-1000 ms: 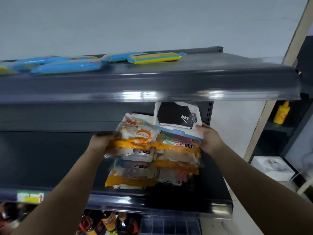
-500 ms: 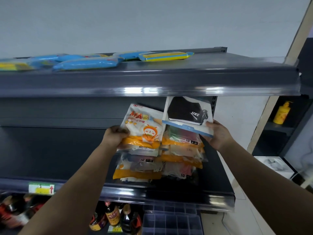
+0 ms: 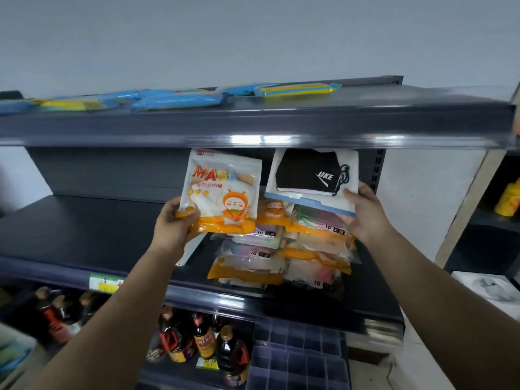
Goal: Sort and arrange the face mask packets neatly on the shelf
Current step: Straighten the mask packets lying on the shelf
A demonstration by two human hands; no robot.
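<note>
My left hand (image 3: 173,220) grips the lower left corner of a white and orange cartoon mask packet (image 3: 225,190), held upright above the middle shelf (image 3: 84,235). My right hand (image 3: 365,212) pinches the lower right edge of a clear packet with a black mask (image 3: 309,175), raised beside it. Below both lies a loose pile of several orange-edged mask packets (image 3: 284,254) on the right part of that shelf. Blue and yellow packets (image 3: 180,98) lie in a row on the top shelf (image 3: 281,119).
The top shelf's front edge hangs just above the two raised packets. Dark sauce bottles (image 3: 202,342) stand on the lower shelf beside a plastic divider tray (image 3: 298,356). A yellow bottle (image 3: 509,198) and a white box (image 3: 489,288) sit in the unit at right.
Both hands have lifted their packets up and apart from the pile. The cartoon packet now stands clear of the stack, and the black mask packet is higher under the top shelf.
</note>
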